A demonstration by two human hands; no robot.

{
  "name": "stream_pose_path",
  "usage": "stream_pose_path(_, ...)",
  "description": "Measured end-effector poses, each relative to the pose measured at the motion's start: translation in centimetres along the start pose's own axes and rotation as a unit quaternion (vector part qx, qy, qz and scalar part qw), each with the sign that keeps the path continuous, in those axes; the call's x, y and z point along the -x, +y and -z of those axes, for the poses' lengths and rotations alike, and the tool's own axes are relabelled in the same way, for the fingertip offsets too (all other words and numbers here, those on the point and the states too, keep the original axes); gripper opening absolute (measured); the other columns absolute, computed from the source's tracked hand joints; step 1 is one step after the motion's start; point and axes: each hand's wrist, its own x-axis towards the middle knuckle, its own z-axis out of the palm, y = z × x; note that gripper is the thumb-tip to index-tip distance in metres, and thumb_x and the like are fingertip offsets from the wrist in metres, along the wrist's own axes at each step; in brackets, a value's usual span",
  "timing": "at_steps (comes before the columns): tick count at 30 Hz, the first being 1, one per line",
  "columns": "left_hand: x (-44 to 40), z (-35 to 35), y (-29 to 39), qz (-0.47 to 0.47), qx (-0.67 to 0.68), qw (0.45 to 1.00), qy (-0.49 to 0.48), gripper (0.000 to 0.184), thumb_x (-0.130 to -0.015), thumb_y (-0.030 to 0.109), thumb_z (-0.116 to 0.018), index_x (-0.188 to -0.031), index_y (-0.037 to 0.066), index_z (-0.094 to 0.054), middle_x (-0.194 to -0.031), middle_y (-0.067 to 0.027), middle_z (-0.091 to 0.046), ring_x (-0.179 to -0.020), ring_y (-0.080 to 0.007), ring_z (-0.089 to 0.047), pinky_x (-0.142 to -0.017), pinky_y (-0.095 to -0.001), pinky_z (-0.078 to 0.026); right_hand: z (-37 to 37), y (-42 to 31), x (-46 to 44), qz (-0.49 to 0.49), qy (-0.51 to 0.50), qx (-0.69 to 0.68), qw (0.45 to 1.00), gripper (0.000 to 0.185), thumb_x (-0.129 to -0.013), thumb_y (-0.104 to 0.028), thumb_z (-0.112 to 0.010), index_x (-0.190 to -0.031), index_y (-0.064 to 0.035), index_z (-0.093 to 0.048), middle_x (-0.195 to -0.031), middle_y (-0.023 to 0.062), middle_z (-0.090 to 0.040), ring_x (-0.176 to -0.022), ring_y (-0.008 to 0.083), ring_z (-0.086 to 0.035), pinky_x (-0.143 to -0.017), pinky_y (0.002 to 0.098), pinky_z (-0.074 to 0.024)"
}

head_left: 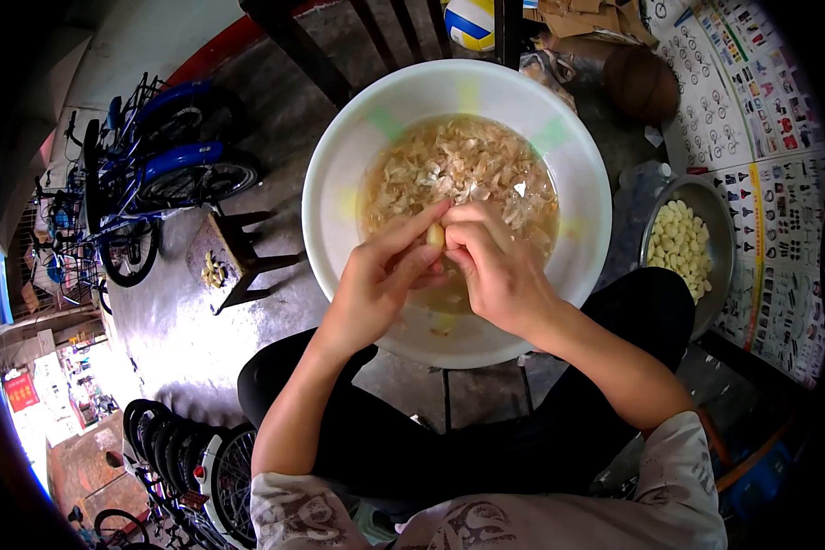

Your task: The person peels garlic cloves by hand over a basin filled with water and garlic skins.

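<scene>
Both hands meet over a large white plastic basin (330, 174), pinching one garlic clove (435, 236) between the fingertips. My left hand (382, 270) has its thumb against the clove and its index finger stretched past it. Curled fingers of my right hand (497, 266) grip the clove from the other side. Below them, brownish water in the basin carries a thick layer of papery garlic skins (472, 151). To the right, a metal bowl (726, 225) contains many pale peeled garlic cloves (678, 240).
A small wooden stool (240, 266) at the left has several yellowish pieces (214, 270) on it. Blue bicycles (179, 174) stand beyond it. A dark chair (307, 46), a volleyball (470, 23) and a brown ball (642, 82) lie past the basin. Bicycle tyres (165, 440) are at lower left.
</scene>
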Motion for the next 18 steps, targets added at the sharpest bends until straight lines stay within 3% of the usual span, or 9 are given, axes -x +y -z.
stream_pose_path(2, 0.1, -0.4, -0.1, -0.101, -0.153, 0.983, 0.022, 0.042, -0.099, -0.001, -0.051, -0.141, -0.001, -0.048, -0.11, -0.0092, -0.054, -0.097, -0.0154, -0.06, -0.085, -0.0285, -0.057, -0.1, -0.3, 0.0, -0.029, -0.003, -0.006, 1.0, 0.013, -0.089, 0.005, -0.057, -0.094, -0.0014, -0.048, -0.101, 0.0128, -0.053, -0.079, 0.0342, -0.06, -0.063, 0.0424, -0.0482)
stream_pose_path(3, 0.1, -0.2, -0.2, -0.102, -0.153, 0.983, 0.022, 0.042, -0.099, -0.001, -0.051, -0.141, -0.001, -0.048, -0.11, -0.0092, -0.054, -0.097, -0.0154, -0.06, -0.085, -0.0285, -0.057, 0.0, -0.3, 0.0, -0.028, -0.003, -0.005, 1.0, 0.013, -0.089, 0.005, -0.057, -0.094, -0.0014, -0.048, -0.101, 0.0128, -0.053, -0.079, 0.0342, -0.06, -0.063, 0.0424, -0.0482)
stream_pose_path(5, 0.1, 0.1, -0.3, -0.185, -0.303, 0.935, 0.022, 0.045, -0.095, -0.004, -0.054, -0.14, -0.001, -0.05, -0.105, -0.0114, -0.055, -0.09, -0.0193, -0.06, -0.079, -0.0301, -0.054, 0.0, -0.3, 0.1, -0.056, -0.013, -0.045, 0.997, 0.011, -0.09, 0.004, -0.056, -0.096, -0.0006, -0.048, -0.106, 0.0136, -0.053, -0.082, 0.0352, -0.06, -0.065, 0.0425, -0.0495)
stream_pose_path(6, 0.2, 0.1, -0.4, -0.185, -0.303, 0.935, 0.022, 0.045, -0.095, -0.004, -0.054, -0.14, -0.001, -0.05, -0.105, -0.0114, -0.055, -0.09, -0.0193, -0.06, -0.079, -0.0301, -0.054, -0.1, -0.4, 0.1, -0.056, -0.013, -0.046, 0.997, 0.011, -0.09, 0.004, -0.056, -0.096, -0.0006, -0.048, -0.106, 0.0136, -0.053, -0.082, 0.0352, -0.06, -0.065, 0.0425, -0.0495)
stream_pose_path(8, 0.0, 0.0, -0.4, -0.258, -0.393, 0.882, 0.043, 0.049, -0.091, -0.007, -0.058, -0.139, 0.0, -0.051, -0.1, -0.0132, -0.054, -0.086, -0.0242, -0.059, -0.076, -0.0336, -0.05, -0.1, -0.6, 0.0, -0.054, 0.0, -0.055, 0.997, 0.012, -0.09, 0.005, -0.056, -0.097, -0.0003, -0.048, -0.106, 0.0147, -0.054, -0.082, 0.0349, -0.061, -0.065, 0.0413, -0.0501)
stream_pose_path(11, 0.0, -0.5, -0.7, -0.284, -0.385, 0.876, 0.068, 0.048, -0.089, -0.007, -0.061, -0.136, 0.0, -0.054, -0.1, -0.0132, -0.054, -0.084, -0.025, -0.059, -0.075, -0.0341, -0.05, -0.4, -0.7, -0.2, -0.025, 0.052, -0.061, 0.996, 0.014, -0.089, 0.007, -0.057, -0.096, 0.0002, -0.048, -0.108, 0.0158, -0.053, -0.081, 0.0337, -0.061, -0.064, 0.0403, -0.0502)
stream_pose_path(14, 0.0, 0.4, -1.4, -0.261, -0.33, 0.905, 0.066, 0.044, -0.088, -0.005, -0.063, -0.131, -0.002, -0.056, -0.101, -0.0132, -0.054, -0.084, -0.0253, -0.06, -0.074, -0.035, -0.051, -0.2, 0.1, -0.1, -0.02, 0.04, -0.063, 0.997, 0.017, -0.087, 0.009, -0.058, -0.098, -0.0001, -0.048, -0.105, 0.0148, -0.055, -0.08, 0.0309, -0.062, -0.065, 0.0389, -0.05)
stream_pose_path(18, 0.1, 0.1, -0.8, -0.269, -0.337, 0.899, 0.082, 0.04, -0.086, -0.004, -0.065, -0.126, 0.0, -0.059, -0.101, -0.0132, -0.055, -0.084, -0.0252, -0.063, -0.074, -0.0358, -0.052, -0.6, -0.8, 0.5, -0.068, 0.016, -0.078, 0.994, 0.017, -0.085, 0.01, -0.057, -0.097, 0.0002, -0.05, -0.096, 0.0133, -0.057, -0.078, 0.0294, -0.061, -0.065, 0.0379, -0.0496)
